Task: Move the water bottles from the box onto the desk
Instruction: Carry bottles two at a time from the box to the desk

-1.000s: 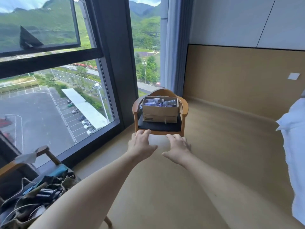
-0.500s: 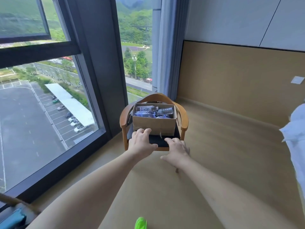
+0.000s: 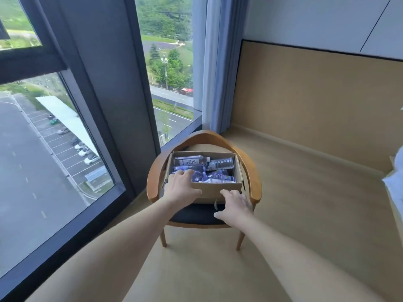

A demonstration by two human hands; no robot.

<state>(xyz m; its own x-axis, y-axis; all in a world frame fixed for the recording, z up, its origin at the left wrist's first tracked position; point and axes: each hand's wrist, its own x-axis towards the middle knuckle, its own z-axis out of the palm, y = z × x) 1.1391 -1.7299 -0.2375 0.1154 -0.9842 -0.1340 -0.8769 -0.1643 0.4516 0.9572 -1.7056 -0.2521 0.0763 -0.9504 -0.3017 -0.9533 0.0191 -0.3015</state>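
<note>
Box: open brown cardboard, centre of the frame, sitting on the chair's dark seat; a short string hangs from its near wall.
Bottles: several clear ones with purple-blue labels, all lying on their sides inside the box; two at the far wall lie end to end, the rest are heaped nearer the front. Exact count cannot be told.
Chair: round-backed, wooden arms and legs, black cushion, standing on the floor just beside the window, its back toward the corner.
Left hand: palm down over the box's near left corner, fingers reaching in among the bottles and lightly bent, thumb stretched along the near rim; no bottle is plainly gripped.
Right hand: palm down in front of the box's near wall, right of centre, fingers loosely spread and holding nothing; whether the fingertips touch the cardboard cannot be told.
Window: floor-height glass with dark frames, left half of the frame; a car park, road and green hills outside.
Curtain: pale blue, hanging in the corner, upper centre.
Wall panel: tan lower part, white above, upper right.
Floor: light wood.
Bedding: white, at the right edge.
</note>
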